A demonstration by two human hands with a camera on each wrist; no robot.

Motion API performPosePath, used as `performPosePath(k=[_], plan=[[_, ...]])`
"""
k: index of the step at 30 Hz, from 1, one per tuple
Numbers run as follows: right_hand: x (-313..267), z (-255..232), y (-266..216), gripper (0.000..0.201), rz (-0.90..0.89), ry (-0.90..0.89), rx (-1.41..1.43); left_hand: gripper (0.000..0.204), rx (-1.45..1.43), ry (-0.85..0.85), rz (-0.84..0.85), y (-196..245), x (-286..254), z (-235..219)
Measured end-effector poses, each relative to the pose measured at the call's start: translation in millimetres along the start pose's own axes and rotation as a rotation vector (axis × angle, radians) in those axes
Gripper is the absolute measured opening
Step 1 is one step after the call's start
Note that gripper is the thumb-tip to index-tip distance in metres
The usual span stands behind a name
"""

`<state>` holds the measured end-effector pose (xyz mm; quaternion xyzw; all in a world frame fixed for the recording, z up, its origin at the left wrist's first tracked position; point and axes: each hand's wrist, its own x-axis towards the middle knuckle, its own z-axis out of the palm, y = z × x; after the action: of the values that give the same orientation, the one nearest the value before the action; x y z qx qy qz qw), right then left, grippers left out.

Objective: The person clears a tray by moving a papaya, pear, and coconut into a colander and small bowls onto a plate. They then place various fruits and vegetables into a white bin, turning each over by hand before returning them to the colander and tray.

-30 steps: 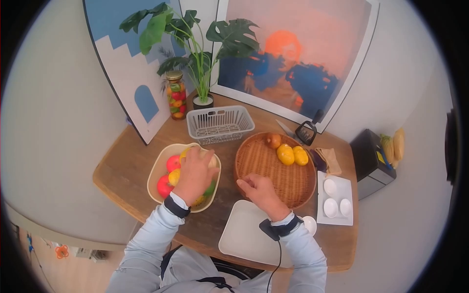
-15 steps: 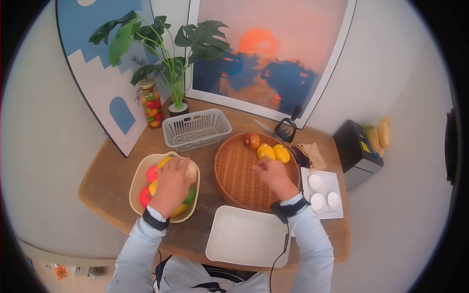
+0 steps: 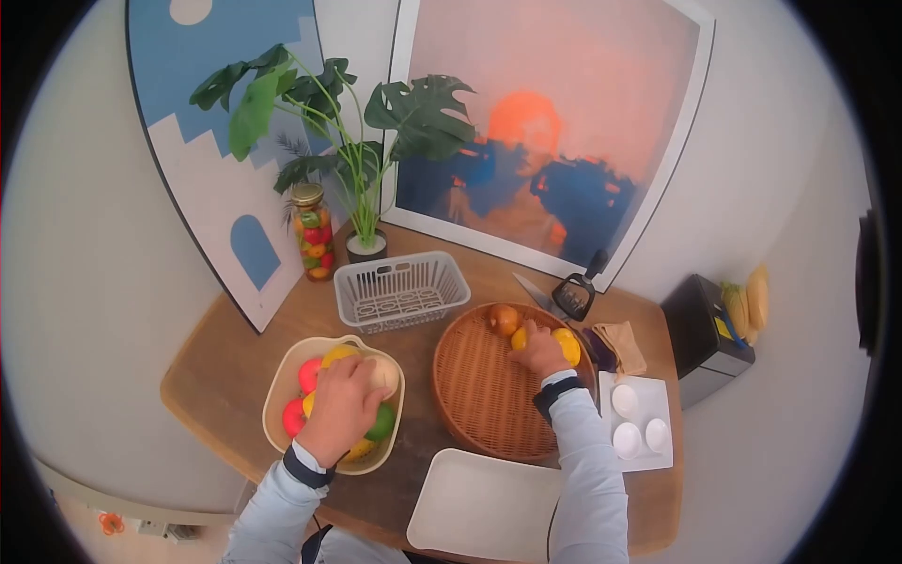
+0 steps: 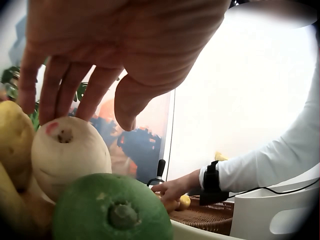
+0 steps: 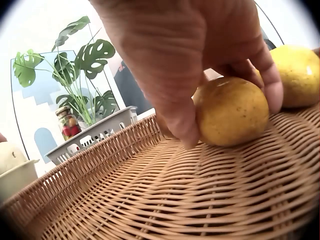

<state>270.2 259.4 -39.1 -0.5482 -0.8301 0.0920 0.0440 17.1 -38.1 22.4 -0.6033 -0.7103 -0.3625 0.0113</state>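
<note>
In the head view my right hand (image 3: pixel 542 353) reaches into the round wicker basket (image 3: pixel 479 399). The right wrist view shows its thumb and fingers around a speckled yellow fruit (image 5: pixel 232 112), which sits low over the weave. A second yellow fruit (image 3: pixel 569 346) lies beside it, and a brown onion (image 3: pixel 504 320) is to the left. My left hand (image 3: pixel 340 406) is over a cream basin (image 3: pixel 272 428) of produce. Its extended fingers touch the top of a pale, rounded root vegetable (image 4: pixel 70 157); the thumb hangs free. A green round fruit (image 4: pixel 112 210) sits in front.
A white tray (image 3: pixel 484 508) lies at the table's near edge. Behind are a grey plastic basket (image 3: pixel 404 291), a potted plant (image 3: pixel 366 246) and a jar (image 3: pixel 314 235). A knife (image 3: pixel 534 289) and black-handled grater (image 3: pixel 575 296) stand behind the wicker basket; small white bowls (image 3: pixel 627 440) are at right.
My right hand has moved forward from the wicker basket's near rim to a yellow fruit and taken hold of it. The left hand has stayed over the basin. The head view has shifted.
</note>
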Motion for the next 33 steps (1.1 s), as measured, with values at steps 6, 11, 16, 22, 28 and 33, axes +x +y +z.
performPosePath(k=[6, 11, 16, 22, 28, 33], plan=[[-21.4, -19.5, -14.1, 0.085, -0.067, -0.157, 0.149, 0.038, -0.011, 0.098, 0.039, 1.3, -0.3, -3.3], [-86.4, -67.2, -63.5, 0.081, -0.206, -0.236, 0.563, 0.041, -0.306, 0.061, 0.101, 8.1, 2.8, -0.3], [-147.5, -83.8, -108.0, 0.076, -0.594, -0.104, 0.575, 0.052, -0.924, -0.285, -0.291, 37.4, 0.4, 17.9], [-178.6, -72.6, -124.6, 0.071, -0.743, 0.059, 0.548, 0.044, -1.068, -0.330, -0.229, 52.6, -0.5, 39.3], [-172.4, -34.3, -107.2, 0.047, -0.394, -0.154, 1.168, 0.030, -1.241, -0.256, -0.395, 61.4, -4.1, 45.6], [-170.1, -34.0, -97.0, 0.044, 0.055, -0.630, 1.689, 0.033, -0.923, -0.096, -0.170, 66.1, -13.1, 58.4]])
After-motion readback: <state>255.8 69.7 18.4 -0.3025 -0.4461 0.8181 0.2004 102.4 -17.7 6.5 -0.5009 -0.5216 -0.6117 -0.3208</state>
